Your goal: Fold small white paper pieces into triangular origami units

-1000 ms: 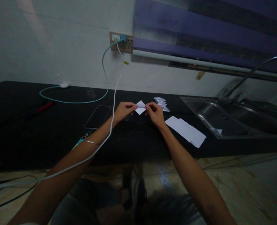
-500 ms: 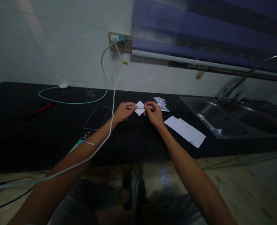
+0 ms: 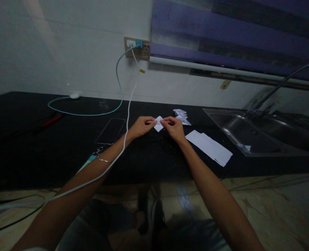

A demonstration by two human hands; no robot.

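A small white piece of folded paper [image 3: 158, 126], diamond-shaped with a crease across it, is pinched between my two hands just above the dark counter. My left hand [image 3: 143, 126] grips its left corner, thumb on top. At the right corner, my right hand [image 3: 174, 127] holds it with the thumb pressed on the face; the fingers behind are partly hidden. Several folded paper pieces [image 3: 182, 116] lie beyond my right hand. A stack of white paper sheets [image 3: 209, 147] rests to the right of my right wrist.
A phone [image 3: 111, 131] lies left of my left forearm, beside a teal lanyard [image 3: 88, 162]. A white cable [image 3: 128, 115] crosses over that forearm from the wall socket [image 3: 144, 51]. At right is a metal sink [image 3: 251, 134] with a faucet [image 3: 277, 81]. A red pen-like object [image 3: 53, 120] lies left.
Both thumbs have moved closer together on the folded paper, and less of it shows between my hands. The whole view has shifted slightly.
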